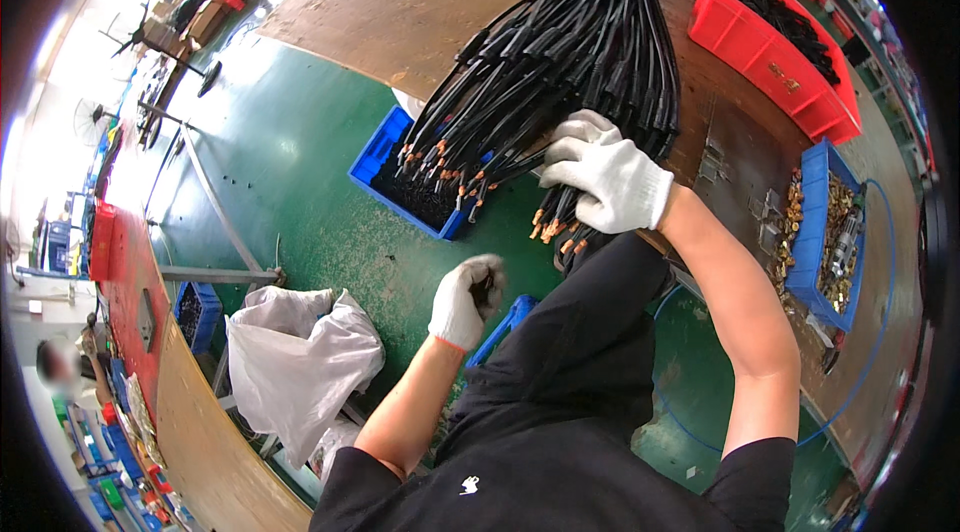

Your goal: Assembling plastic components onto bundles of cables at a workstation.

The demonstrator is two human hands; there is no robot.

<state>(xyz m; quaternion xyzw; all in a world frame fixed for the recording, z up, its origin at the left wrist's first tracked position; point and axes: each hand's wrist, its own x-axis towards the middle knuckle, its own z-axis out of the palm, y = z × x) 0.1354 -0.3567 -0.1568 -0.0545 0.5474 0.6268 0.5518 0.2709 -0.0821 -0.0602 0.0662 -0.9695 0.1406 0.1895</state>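
Note:
A large bundle of black cables [570, 52] hangs over the edge of the brown table, its stripped, copper-coloured ends pointing down towards me. My right hand [608, 175], in a white glove, is closed around some of these cables near their lower ends, and the orange-tipped ends [552, 227] stick out below it. Lower and to the left, my left hand [467, 300] is held away from the bundle, its gloved fingers curled in. Something dark shows at those fingers, too small to name. Below the left cable ends stands a blue bin [365, 170] with small black pieces.
On the table at the right are a red crate [760, 62] of black cables and a blue tray [808, 232] of brass-coloured parts. Metal fixtures [768, 217] sit beside the tray. A white sack [300, 357] stands at lower left, near a metal frame [220, 202].

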